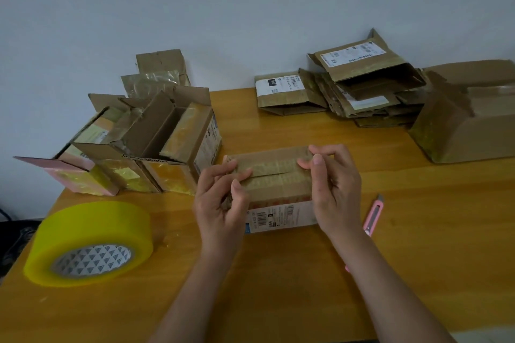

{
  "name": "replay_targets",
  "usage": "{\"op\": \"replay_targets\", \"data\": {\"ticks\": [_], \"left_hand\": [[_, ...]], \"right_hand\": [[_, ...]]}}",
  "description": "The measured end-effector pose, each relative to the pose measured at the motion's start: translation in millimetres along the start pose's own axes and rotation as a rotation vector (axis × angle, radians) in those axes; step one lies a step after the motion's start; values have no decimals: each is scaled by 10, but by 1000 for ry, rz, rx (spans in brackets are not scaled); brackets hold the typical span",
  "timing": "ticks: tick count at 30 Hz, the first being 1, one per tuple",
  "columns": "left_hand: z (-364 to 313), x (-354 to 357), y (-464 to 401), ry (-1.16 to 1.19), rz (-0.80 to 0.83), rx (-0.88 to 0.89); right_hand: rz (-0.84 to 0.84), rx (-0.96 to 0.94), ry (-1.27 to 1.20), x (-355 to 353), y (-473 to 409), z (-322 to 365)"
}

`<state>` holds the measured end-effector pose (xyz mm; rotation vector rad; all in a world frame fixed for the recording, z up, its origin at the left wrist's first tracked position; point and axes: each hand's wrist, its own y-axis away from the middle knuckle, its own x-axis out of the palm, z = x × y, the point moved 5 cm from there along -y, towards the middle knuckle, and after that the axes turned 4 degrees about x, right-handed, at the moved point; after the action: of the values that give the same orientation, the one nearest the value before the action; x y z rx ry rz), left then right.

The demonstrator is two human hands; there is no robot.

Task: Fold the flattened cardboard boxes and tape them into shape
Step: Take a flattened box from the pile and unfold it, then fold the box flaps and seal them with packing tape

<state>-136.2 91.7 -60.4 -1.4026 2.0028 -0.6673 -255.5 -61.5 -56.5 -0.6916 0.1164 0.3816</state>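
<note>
Tape roll sits far left on the worktop, not in reach atm. Left hand and right hand each pinch the box flaps closed mid-worktop. Let go for tape and flaps prob spring open, imo.

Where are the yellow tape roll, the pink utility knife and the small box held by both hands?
yellow tape roll [92, 227]: head view, on its yellow outer band.
pink utility knife [373, 216]: head view, on its pink handle.
small box [278, 175]: head view, on its closed top flaps.
</note>
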Motion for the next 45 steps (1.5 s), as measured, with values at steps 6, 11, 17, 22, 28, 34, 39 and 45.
{"op": "replay_targets", "data": {"ticks": [6,11,17,22,28,34,39,45], "left_hand": [[-36,-26,-3,-46,91,-7],[-100,-28,9,-111,196,-94],[-326,-152,-74,-250,375,-73],[-595,-599,-178,-362,246,52],[-661,-1451,-63,-550,-54,129],[-147,-2048,349,-529,-192,-372],[429,-2130,633,-176,-206,-796],[547,-1990,647,12,-271,-812]], "right_hand": [[34,-49,83,-53,67,3],[141,62,175,-79,93,23],[201,-65,583,-134,45,327],[178,-115,570,-82,87,648],[98,-305,329,237,384,1165],[581,-202,126,966,910,1397],[897,68,70,1444,1169,1175],[801,168,-95,1662,1195,956]]}}
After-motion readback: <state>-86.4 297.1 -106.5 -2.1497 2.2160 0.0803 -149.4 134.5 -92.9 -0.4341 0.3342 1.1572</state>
